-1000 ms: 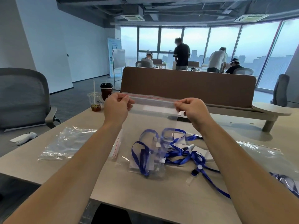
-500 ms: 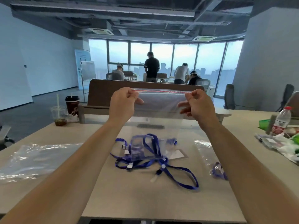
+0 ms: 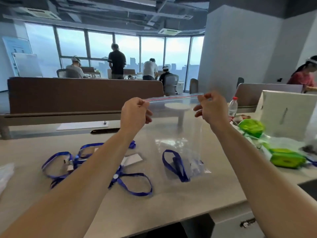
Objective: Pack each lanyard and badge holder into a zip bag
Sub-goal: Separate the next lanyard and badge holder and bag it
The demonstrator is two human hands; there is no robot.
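Note:
A clear zip bag (image 3: 173, 127) hangs upright above the table, its red-lined zip strip stretched level at the top. My left hand (image 3: 135, 115) pinches the strip's left end and my right hand (image 3: 211, 109) pinches its right end. A blue lanyard with a clear badge holder (image 3: 178, 164) sits in the bag's bottom, which rests on the table. Loose blue lanyards (image 3: 96, 167) with badge holders lie tangled on the table under my left forearm.
A brown desk divider (image 3: 82, 93) runs along the back. At the right are a water bottle (image 3: 233, 107), green packets (image 3: 284, 158), a white box (image 3: 284, 114) and crumpled plastic. Another clear bag (image 3: 5, 172) shows at the left edge. People work in the background.
The view has swung to the right, and the bag with both hands now sits further right over the table. Both hands keep pinching the zip strip.

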